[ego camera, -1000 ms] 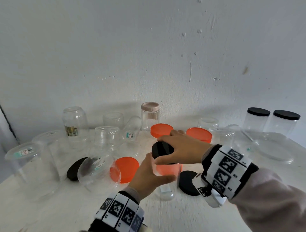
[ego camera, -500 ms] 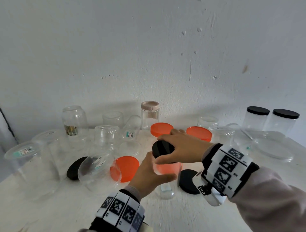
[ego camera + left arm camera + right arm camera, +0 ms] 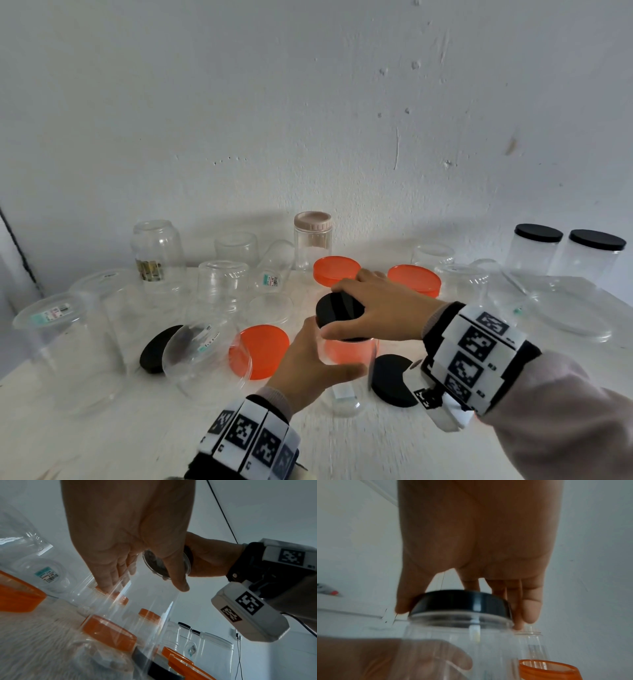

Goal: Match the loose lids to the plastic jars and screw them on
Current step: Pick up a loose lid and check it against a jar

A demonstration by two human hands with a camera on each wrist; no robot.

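A clear plastic jar (image 3: 347, 354) stands upright mid-table. My left hand (image 3: 308, 359) grips its near side, thumb and fingers wrapped round the wall. A black lid (image 3: 339, 310) sits on the jar's mouth, and my right hand (image 3: 373, 308) grips its rim from above, thumb in front and fingers behind. The right wrist view shows the black lid (image 3: 460, 603) sitting on the jar (image 3: 453, 642). In the left wrist view my left hand (image 3: 120, 561) wraps the jar (image 3: 137, 608), with the lid's underside (image 3: 164, 563) above.
Loose orange lids (image 3: 258, 351) (image 3: 337, 270) (image 3: 414, 279) and black lids (image 3: 154, 349) (image 3: 390, 380) lie around the jar. Several open clear jars crowd the left and back; one (image 3: 202, 356) lies on its side. Two black-capped jars (image 3: 537, 253) stand far right, a pink-capped jar (image 3: 312, 240) by the wall.
My right hand's thumb has crept slightly round the black lid. The jar and my left hand stay where they were.
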